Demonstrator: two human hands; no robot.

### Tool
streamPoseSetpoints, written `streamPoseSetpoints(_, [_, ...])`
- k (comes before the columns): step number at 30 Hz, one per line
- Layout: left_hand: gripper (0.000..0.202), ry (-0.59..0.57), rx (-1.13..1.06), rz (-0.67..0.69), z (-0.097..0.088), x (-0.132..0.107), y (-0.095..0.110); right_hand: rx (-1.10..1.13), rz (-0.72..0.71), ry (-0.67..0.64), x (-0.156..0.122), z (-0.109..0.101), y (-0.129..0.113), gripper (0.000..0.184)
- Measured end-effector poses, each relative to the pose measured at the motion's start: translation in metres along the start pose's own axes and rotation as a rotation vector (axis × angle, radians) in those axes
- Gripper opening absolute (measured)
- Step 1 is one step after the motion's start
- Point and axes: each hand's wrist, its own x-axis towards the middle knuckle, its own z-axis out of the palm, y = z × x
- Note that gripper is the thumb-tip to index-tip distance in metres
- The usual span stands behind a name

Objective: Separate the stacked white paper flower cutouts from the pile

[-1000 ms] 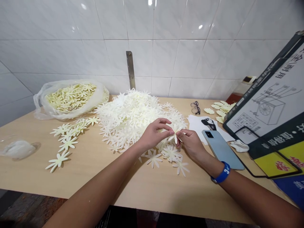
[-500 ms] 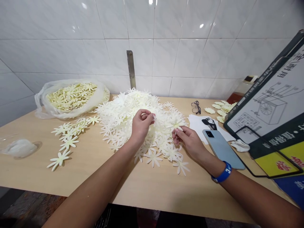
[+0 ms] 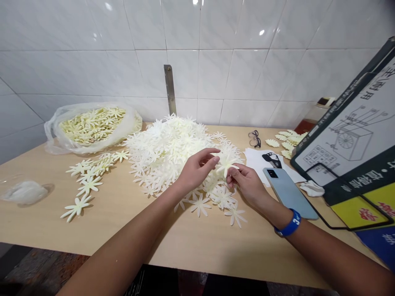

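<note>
My right hand (image 3: pixel 245 183) pinches a pale cream star-shaped foam flower (image 3: pixel 226 164) between thumb and fingers. My left hand (image 3: pixel 196 171) hovers over a heaped pile of white flower cut-outs (image 3: pixel 166 158), its fingertips beside the held flower and holding nothing. Several loose flowers (image 3: pixel 212 201) lie under my wrists. A clear plastic bag (image 3: pixel 92 127) of yellower flowers sits behind on the left, and a row of flowers (image 3: pixel 88 185) lies on the table.
A pale blue phone (image 3: pixel 286 193) lies right of my right hand, near white paper (image 3: pixel 259 162) and glasses (image 3: pixel 254 139). A printed cardboard box panel (image 3: pixel 345 131) stands at the right. A tiled wall (image 3: pixel 247 82) rises behind the wooden table (image 3: pixel 92 234).
My left hand has moved right and opened toward the held flower. The flower in my right hand now sits a little further left and tilts differently.
</note>
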Motion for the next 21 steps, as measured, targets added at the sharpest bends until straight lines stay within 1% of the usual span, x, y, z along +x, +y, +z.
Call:
streamPoseSetpoints(2, [0.038,-0.068,-0.083,-0.056,0.0022,-0.0012,0.0008,-0.018,0.012,-0.015,-0.0004,-0.0002,0.0000,0.041])
streamPoseSetpoints(4, [0.039,-0.095,-0.087,-0.031,0.0036,-0.0023,0.0020,-0.025,0.025,-0.023,-0.0005,-0.0002,0.0004,0.043])
streamPoseSetpoints(9, [0.015,-0.185,0.098,0.146,0.0034,-0.0034,0.0029,-0.013,0.035,-0.017,-0.0002,-0.0001,0.0022,0.046])
streamPoseSetpoints(12, [0.013,-0.193,0.126,0.154,0.0046,-0.0033,0.0014,-0.012,0.043,-0.008,-0.0001,-0.0004,0.0031,0.048])
streamPoseSetpoints(16, [0.013,-0.117,0.012,0.050,0.0082,-0.0016,-0.0007,-0.032,0.044,0.003,0.0006,0.0005,0.0004,0.048])
streamPoseSetpoints(18, [0.011,-0.026,-0.067,-0.003,0.0076,0.0005,-0.0018,-0.053,0.028,-0.001,0.0007,0.0016,-0.0022,0.047])
streamPoseSetpoints(21, [0.012,0.144,-0.203,-0.109,0.0021,0.0050,-0.0032,-0.073,-0.008,-0.020,0.0000,0.0025,-0.0047,0.043])
